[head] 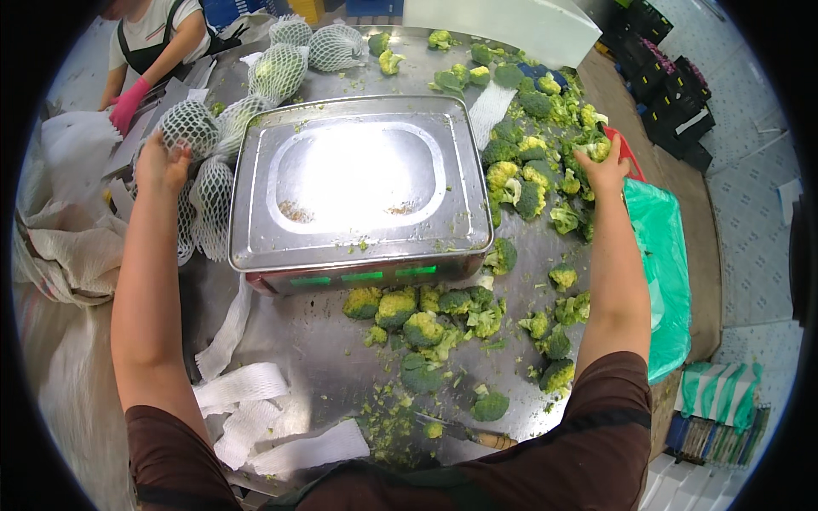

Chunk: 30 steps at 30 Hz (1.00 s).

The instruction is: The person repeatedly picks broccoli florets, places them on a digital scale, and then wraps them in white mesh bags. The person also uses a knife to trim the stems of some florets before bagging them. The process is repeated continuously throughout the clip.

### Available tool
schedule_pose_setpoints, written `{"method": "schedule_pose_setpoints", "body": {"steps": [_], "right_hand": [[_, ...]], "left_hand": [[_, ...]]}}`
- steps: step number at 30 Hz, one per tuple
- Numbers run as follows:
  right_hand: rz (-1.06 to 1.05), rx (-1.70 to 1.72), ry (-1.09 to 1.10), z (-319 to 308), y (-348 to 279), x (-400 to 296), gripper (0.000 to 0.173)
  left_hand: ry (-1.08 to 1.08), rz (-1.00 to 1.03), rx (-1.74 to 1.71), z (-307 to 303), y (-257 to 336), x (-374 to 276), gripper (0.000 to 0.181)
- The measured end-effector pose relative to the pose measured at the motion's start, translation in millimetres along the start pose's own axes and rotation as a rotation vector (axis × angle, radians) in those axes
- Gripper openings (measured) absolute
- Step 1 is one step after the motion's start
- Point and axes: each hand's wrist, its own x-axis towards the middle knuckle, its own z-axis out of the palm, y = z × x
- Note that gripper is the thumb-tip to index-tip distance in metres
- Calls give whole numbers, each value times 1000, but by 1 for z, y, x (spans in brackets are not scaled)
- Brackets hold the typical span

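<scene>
At the left, my left hand grips a broccoli head in a white foam net. More netted heads lie against it, beside the steel pan of a weighing scale. My right hand is over the right edge of the table, thumb and fingers spread around a yellowish broccoli floret. Whether it grips that floret or only touches it is unclear. Loose broccoli pieces are heaped between the scale and this hand. Further pieces lie in front of the scale.
Empty foam nets and a wooden-handled knife lie at the near edge of the steel table. A red crate and a green plastic bag are at the right. A co-worker's pink-gloved hand shows upper left.
</scene>
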Motion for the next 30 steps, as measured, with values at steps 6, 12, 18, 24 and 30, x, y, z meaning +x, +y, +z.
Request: {"method": "schedule_pose_setpoints", "body": {"steps": [6, 12, 18, 24, 30], "right_hand": [[-182, 336, 110, 2, 93, 27, 78], [8, 944, -642, -88, 28, -37, 59], [-111, 499, -528, -70, 26, 3, 90], [-126, 43, -338, 23, 31, -6, 95], [78, 911, 11, 35, 42, -1, 53]], "left_hand": [[-293, -47, 106, -8, -38, -84, 32], [-343, -148, 226, -72, -13, -164, 32], [-352, -154, 313, -104, -9, -190, 23], [-355, -172, 381, -147, -4, -217, 18], [-296, -94, 638, -189, -12, -223, 21]]}}
